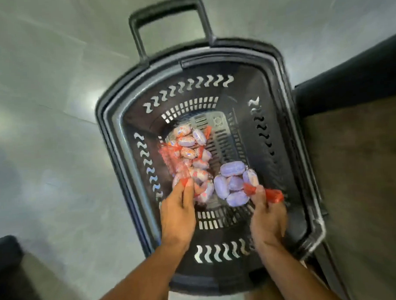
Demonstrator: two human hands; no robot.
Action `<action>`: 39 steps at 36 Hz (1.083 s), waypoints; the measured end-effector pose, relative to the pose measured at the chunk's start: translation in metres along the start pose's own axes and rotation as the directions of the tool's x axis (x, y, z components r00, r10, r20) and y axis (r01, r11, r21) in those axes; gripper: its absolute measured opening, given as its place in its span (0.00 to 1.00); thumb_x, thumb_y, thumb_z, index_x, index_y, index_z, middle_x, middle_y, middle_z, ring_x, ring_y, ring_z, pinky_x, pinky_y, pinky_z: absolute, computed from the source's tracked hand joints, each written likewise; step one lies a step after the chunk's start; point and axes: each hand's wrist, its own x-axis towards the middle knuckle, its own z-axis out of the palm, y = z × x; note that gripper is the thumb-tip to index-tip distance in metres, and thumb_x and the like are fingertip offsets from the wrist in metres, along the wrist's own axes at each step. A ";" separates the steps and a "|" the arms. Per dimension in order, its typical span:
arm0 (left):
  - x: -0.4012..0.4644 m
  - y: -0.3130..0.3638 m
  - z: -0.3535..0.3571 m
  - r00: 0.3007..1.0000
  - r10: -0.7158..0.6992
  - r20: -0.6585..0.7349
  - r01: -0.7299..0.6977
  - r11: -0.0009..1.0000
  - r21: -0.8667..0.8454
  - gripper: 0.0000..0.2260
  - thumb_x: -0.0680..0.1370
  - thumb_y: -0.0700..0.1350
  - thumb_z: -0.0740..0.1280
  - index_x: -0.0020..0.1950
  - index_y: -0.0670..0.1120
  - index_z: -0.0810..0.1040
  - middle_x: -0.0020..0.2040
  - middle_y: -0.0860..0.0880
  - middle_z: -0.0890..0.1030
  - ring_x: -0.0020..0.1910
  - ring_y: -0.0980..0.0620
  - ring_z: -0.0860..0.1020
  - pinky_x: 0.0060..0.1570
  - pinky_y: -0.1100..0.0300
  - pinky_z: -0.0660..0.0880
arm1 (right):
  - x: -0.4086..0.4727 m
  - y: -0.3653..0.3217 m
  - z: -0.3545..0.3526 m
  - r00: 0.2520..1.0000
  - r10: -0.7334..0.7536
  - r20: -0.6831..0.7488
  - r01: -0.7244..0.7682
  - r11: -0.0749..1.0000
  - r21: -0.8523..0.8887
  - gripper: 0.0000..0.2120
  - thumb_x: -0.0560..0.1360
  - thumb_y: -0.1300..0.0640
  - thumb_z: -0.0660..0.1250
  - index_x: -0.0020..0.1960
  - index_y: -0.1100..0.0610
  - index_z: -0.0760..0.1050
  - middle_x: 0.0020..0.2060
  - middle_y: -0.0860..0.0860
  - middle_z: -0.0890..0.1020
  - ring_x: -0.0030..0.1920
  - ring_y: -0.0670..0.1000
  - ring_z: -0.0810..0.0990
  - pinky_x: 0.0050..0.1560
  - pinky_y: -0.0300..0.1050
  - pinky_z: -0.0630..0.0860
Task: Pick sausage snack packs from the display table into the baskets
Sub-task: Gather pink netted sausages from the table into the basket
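Note:
A black shopping basket (306, 167) stands on the floor below me, both my hands reaching into it. On its left half lie netted sausage snack packs (188, 154) with red mesh and pale wrappers. My left hand (177, 216) pinches the red net end of the nearest of these packs. To the right, a pack of purple sausages (233, 184) rests on the basket bottom. My right hand (267, 217) grips the red net end (272, 195) of that purple pack.
The basket's pull handle (168, 17) sticks up at the far end. Grey tiled floor (44, 134) surrounds the basket. A dark-edged surface (363, 154) is on the right, and another dark edge (6, 260) shows at the lower left.

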 end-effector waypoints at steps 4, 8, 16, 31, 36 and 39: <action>-0.041 0.058 -0.051 0.993 0.118 -0.018 -0.118 0.993 0.020 0.15 0.85 0.51 0.60 0.55 0.46 0.83 0.49 0.52 0.86 0.48 0.60 0.82 0.51 0.57 0.76 | -0.052 -0.043 -0.065 0.999 -0.036 -0.021 0.037 0.999 0.036 0.14 0.83 0.52 0.63 0.51 0.63 0.78 0.47 0.60 0.85 0.50 0.58 0.82 0.46 0.42 0.67; -0.087 0.124 -0.101 0.976 0.217 -0.017 -0.217 0.976 -0.001 0.15 0.85 0.52 0.60 0.54 0.46 0.84 0.48 0.53 0.87 0.51 0.53 0.84 0.57 0.48 0.79 | -0.107 -0.089 -0.133 0.994 -0.100 -0.036 0.102 0.993 0.062 0.13 0.83 0.49 0.62 0.47 0.58 0.77 0.43 0.57 0.85 0.47 0.59 0.83 0.44 0.45 0.69; -0.191 0.262 -0.186 0.921 0.385 0.056 -0.385 0.923 0.000 0.10 0.85 0.52 0.60 0.53 0.58 0.82 0.47 0.56 0.87 0.49 0.55 0.85 0.54 0.53 0.81 | -0.198 -0.173 -0.268 0.982 -0.188 0.018 0.179 0.957 0.229 0.11 0.80 0.36 0.59 0.48 0.41 0.75 0.43 0.43 0.85 0.47 0.46 0.85 0.50 0.41 0.78; -0.353 0.425 -0.200 0.802 0.568 0.183 -0.521 0.816 -0.249 0.12 0.85 0.53 0.61 0.55 0.51 0.83 0.50 0.45 0.87 0.52 0.43 0.85 0.60 0.38 0.78 | -0.258 -0.262 -0.481 0.909 -0.399 -0.122 0.417 0.858 0.300 0.11 0.79 0.45 0.64 0.41 0.43 0.82 0.39 0.43 0.85 0.40 0.44 0.84 0.50 0.45 0.82; -0.384 0.469 -0.166 0.759 0.607 0.235 -0.509 0.779 -0.367 0.13 0.84 0.51 0.61 0.52 0.48 0.83 0.47 0.41 0.87 0.47 0.41 0.86 0.56 0.47 0.82 | -0.248 -0.275 -0.532 0.881 -0.406 -0.243 0.470 0.811 0.348 0.08 0.78 0.40 0.64 0.48 0.39 0.81 0.42 0.39 0.86 0.44 0.40 0.85 0.48 0.53 0.83; -0.395 0.491 -0.146 0.714 0.640 0.283 -0.528 0.758 -0.383 0.13 0.85 0.50 0.59 0.54 0.45 0.81 0.47 0.42 0.87 0.46 0.43 0.86 0.54 0.53 0.82 | -0.235 -0.285 -0.561 0.860 -0.438 -0.261 0.510 0.749 0.423 0.10 0.77 0.39 0.64 0.52 0.39 0.81 0.45 0.40 0.87 0.48 0.44 0.86 0.52 0.57 0.83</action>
